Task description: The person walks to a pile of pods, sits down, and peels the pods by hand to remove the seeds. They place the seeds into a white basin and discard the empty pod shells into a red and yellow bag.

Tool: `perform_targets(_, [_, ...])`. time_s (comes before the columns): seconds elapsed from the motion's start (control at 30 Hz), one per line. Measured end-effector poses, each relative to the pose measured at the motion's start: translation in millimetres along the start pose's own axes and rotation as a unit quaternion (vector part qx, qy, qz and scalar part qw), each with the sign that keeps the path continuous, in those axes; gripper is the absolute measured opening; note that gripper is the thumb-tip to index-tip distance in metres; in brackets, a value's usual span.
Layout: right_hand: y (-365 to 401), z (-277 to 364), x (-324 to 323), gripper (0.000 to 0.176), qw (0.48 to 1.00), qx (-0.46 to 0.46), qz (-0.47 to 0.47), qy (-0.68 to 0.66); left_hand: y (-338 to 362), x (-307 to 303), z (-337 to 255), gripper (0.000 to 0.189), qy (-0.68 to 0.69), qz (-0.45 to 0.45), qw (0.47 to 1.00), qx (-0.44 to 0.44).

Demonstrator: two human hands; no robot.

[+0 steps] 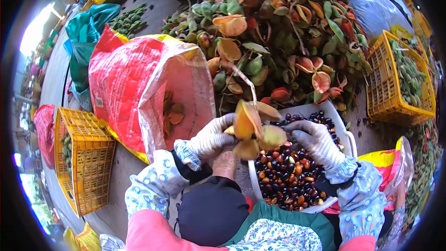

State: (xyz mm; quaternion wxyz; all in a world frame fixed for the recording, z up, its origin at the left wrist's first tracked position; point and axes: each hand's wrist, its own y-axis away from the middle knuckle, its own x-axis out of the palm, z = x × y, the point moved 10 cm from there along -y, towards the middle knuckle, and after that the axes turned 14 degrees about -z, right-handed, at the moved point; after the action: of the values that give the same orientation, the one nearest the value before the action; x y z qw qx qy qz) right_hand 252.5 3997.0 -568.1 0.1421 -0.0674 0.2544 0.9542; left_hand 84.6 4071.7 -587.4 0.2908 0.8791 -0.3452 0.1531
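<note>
In front of me my left hand (211, 138), in a pale striped glove, grips a stemmed cluster of opened orange-yellow seed pods (247, 122). My right hand (318, 140), gloved alike, is beside the cluster's right-hand pod with its fingers curled together. Whether a seed is between those fingertips I cannot make out. Below both hands stands a white tub (351, 145) with many glossy dark brown and reddish seeds (288, 174) in it.
A large heap of green and orange pods (278, 42) rises beyond the tub. At left a red woven sack (123, 76) lies open, with husks inside. Yellow crates (95, 160) flank me, another yellow crate (383, 95) standing at right. A dark-covered leg (211, 211) is below.
</note>
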Motion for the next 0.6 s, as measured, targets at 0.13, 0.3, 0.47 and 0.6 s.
perform_targets(0.13, [0.6, -1.1, -24.9, 0.024, 0.966, -0.114, 0.024, 0.231, 33.5, -35.6, -17.0, 0.039, -0.161, 0.036, 0.986, -0.018])
perform_targets(0.3, [-6.1, -8.3, -69.9, 0.025, 0.947, -0.144, -0.036, 0.284, 69.0, -175.1, -13.1, 0.031, -0.109, -0.177, 0.975, -0.082])
perform_targets(0.47, [-10.6, 12.3, -70.6, 0.028, 0.990, -0.032, 0.003, 0.136, 72.0, -151.7, -30.7, 0.039, 0.273, -0.233, 0.929, 0.091])
perform_targets(0.6, [0.1, 54.0, -13.1, 0.047, 0.981, -0.087, 0.061, 0.162, 50.2, -93.2, -34.7, 0.038, 0.364, -0.095, 0.915, 0.145])
